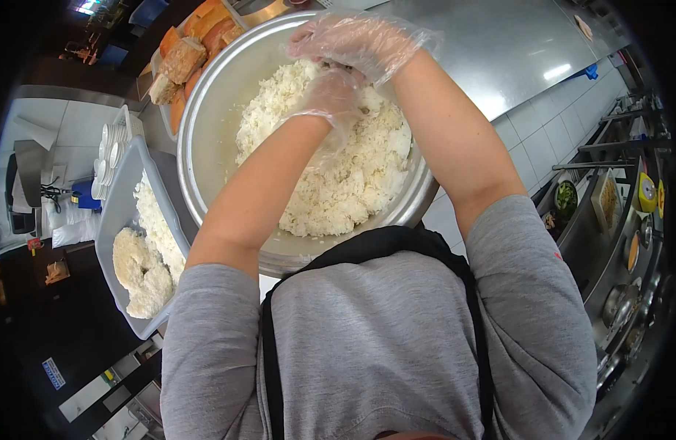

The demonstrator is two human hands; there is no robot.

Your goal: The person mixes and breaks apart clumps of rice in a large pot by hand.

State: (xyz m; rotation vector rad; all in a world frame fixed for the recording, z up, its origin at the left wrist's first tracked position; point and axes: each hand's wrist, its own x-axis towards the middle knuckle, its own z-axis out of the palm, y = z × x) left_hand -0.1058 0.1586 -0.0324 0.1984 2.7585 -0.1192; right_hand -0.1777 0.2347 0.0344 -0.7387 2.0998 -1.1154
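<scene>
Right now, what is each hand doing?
Left hand: gloved, pressing into the rice; grip hidden.
Right hand: gloved, curled over the left; hold unclear.

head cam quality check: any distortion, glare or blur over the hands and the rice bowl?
Head view: strong fisheye, black vignette at the corners, straight edges bowed. Glare patch on the steel counter; sheen on the large round steel bowl. The white rice is sharp. Left hand in clear plastic glove and right gloved hand slightly soft.
</scene>
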